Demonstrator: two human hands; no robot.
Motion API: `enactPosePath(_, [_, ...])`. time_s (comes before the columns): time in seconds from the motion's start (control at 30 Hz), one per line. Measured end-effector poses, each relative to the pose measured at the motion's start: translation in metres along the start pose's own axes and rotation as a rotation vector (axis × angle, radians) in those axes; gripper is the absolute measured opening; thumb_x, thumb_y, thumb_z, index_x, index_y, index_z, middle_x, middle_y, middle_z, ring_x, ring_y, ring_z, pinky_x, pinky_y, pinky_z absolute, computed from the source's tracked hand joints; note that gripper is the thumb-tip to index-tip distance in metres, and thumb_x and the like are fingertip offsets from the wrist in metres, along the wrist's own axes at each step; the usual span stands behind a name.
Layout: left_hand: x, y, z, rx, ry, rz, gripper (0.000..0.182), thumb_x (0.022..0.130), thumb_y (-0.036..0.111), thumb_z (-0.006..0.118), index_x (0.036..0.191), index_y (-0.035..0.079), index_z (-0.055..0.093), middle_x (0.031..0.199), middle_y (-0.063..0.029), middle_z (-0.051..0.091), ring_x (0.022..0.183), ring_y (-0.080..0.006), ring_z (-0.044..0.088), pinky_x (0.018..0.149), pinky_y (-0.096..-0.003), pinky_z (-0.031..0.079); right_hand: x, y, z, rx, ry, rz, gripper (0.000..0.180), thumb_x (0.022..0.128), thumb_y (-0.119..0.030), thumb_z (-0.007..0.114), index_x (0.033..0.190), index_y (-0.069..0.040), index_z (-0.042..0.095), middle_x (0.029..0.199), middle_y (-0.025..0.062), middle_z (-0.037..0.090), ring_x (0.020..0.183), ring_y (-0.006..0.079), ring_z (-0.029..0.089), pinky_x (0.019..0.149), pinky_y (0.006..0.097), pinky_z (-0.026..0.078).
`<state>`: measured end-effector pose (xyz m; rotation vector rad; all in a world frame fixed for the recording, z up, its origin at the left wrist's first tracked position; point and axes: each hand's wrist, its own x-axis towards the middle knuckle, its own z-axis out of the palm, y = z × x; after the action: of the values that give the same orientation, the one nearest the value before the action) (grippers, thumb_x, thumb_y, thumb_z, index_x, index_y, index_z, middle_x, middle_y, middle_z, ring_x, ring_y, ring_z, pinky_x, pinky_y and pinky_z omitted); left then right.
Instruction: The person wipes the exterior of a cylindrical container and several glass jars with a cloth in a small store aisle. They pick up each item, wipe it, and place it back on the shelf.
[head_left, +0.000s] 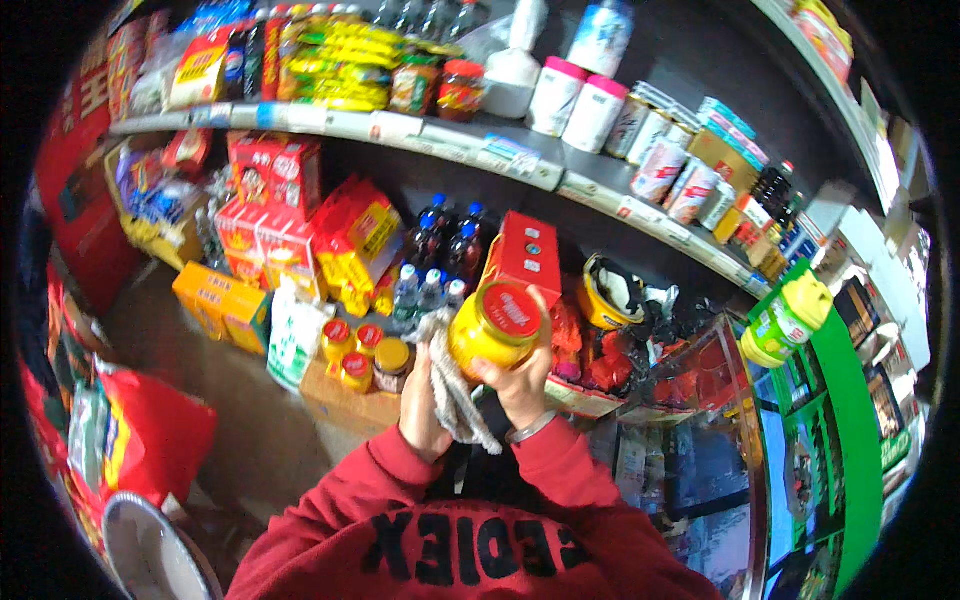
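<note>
In front of my chest, my right hand (523, 382) grips a glass jar (480, 339) of yellow contents with a red lid. The jar is tilted, its lid facing up towards me. On its left side, my left hand (420, 409) holds a pale grey cloth (448, 367), which touches the jar and hangs down between my wrists. Most of the left fingers are hidden behind the cloth. Just to the left, similar yellow jars (355, 369) with red lids and a brown jar (391, 363) with a yellow lid stand on a cardboard box (349, 405).
A long shelf (420, 139) with bottles, tubs and packets curves across the top. Below it are red boxes (262, 232), dark drink bottles (463, 244) and a yellow bowl-shaped container (606, 292). A glass display case (705, 465) stands right; a metal basin (161, 551) is lower left.
</note>
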<state>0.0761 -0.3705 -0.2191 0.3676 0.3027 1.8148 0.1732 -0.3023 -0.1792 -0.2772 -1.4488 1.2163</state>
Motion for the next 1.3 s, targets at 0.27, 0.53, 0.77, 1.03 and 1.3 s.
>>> enactPosePath(0.27, [-0.001,-0.005,-0.001,0.071,0.006,-0.087,0.052,0.107,0.042,0.035,0.14,0.003,0.046,0.135,-0.0124,0.057,0.122,-0.026,0.057,0.106,-0.041,0.045,0.004,-0.011,-0.013,-0.079,-0.012,-0.021,0.103,0.068,-0.014,0.086,0.149,0.001,0.024,0.133,0.013,0.053,0.122,0.0217,0.056,0.107,0.0375,0.044])
enactPosePath(0.53, [0.0,0.011,-0.009,0.279,0.088,0.15,0.026,0.104,0.021,0.05,0.122,0.004,0.058,0.111,-0.006,0.067,0.096,-0.0175,0.065,0.086,-0.0335,0.053,0.002,-0.02,-0.029,-0.004,0.019,-0.012,0.106,0.067,-0.017,0.087,0.15,0.002,0.022,0.136,0.0136,0.051,0.126,0.0218,0.053,0.11,0.0388,0.04])
enactPosePath(0.77, [0.011,0.043,0.063,0.809,-0.29,0.471,0.039,0.098,0.018,0.055,0.133,-0.001,0.056,0.135,-0.0135,0.058,0.123,-0.0251,0.057,0.103,-0.0372,0.045,-0.012,-0.023,-0.023,0.007,-0.091,-0.01,0.108,0.067,-0.01,0.088,0.151,0.0,0.021,0.139,0.0147,0.048,0.128,0.0227,0.05,0.11,0.0381,0.039])
enactPosePath(1.03, [0.015,0.05,0.118,1.869,-0.829,0.9,0.046,0.073,0.025,0.081,0.113,0.006,0.071,0.116,-0.0164,0.066,0.116,-0.0366,0.061,0.096,-0.0459,0.05,-0.021,-0.017,-0.037,-0.16,-0.108,-0.015,0.087,0.07,-0.018,0.089,0.142,-0.007,0.04,0.135,0.0083,0.054,0.124,0.0208,0.055,0.102,0.0379,0.047])
enactPosePath(1.3, [0.018,0.037,0.104,1.685,-1.06,1.066,0.045,0.066,0.007,0.078,0.11,0.011,0.072,0.112,-0.0111,0.066,0.11,-0.0314,0.063,0.091,-0.0442,0.052,-0.008,-0.01,-0.044,0.101,-0.086,0.008,0.105,0.072,-0.017,0.088,0.152,-0.007,0.022,0.135,0.0091,0.054,0.122,0.0191,0.054,0.109,0.0359,0.042])
